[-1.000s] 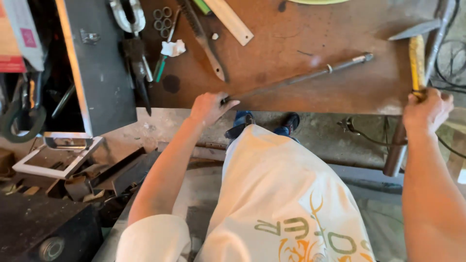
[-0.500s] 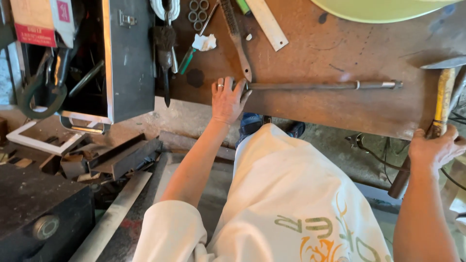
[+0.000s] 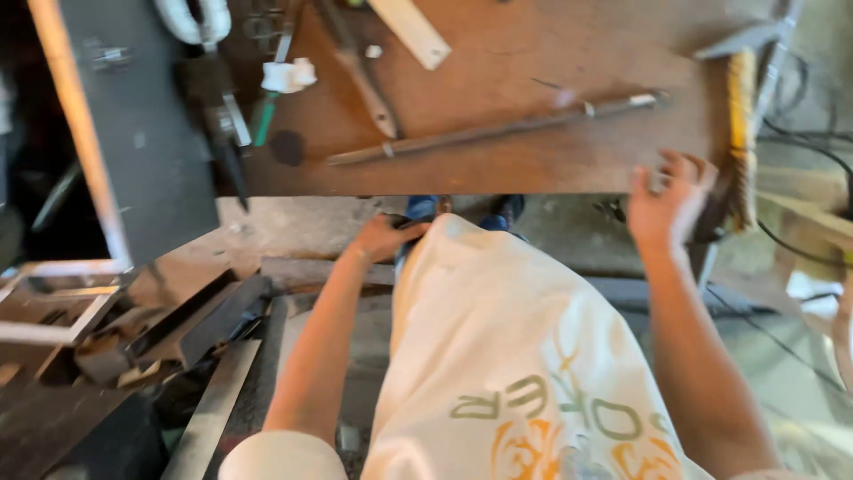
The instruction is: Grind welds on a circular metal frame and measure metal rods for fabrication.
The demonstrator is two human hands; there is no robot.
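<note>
My left hand (image 3: 384, 236) hangs below the front edge of the brown wooden table (image 3: 551, 169), against the hem of my white shirt (image 3: 515, 338). Its fingers are curled; whether it grips anything is unclear. A long thin metal rod (image 3: 498, 130) lies slantwise on the table, apart from both hands. My right hand (image 3: 668, 197) is blurred, fingers spread, at the table's front right edge and holds nothing. Just right of it lies a wire brush with a wooden back (image 3: 739, 133).
On the table lie a wooden strip (image 3: 413, 32), a long flat tool (image 3: 360, 73), a white wad (image 3: 289, 76) and a green-handled tool (image 3: 261, 123). A grey metal panel (image 3: 151, 142) stands at left above scrap metal (image 3: 178, 329). Black cables (image 3: 813, 160) trail at right.
My left hand has let go of the rod's end and dropped to my shirt hem. My right hand has left the brush's handle, moved left and opened.
</note>
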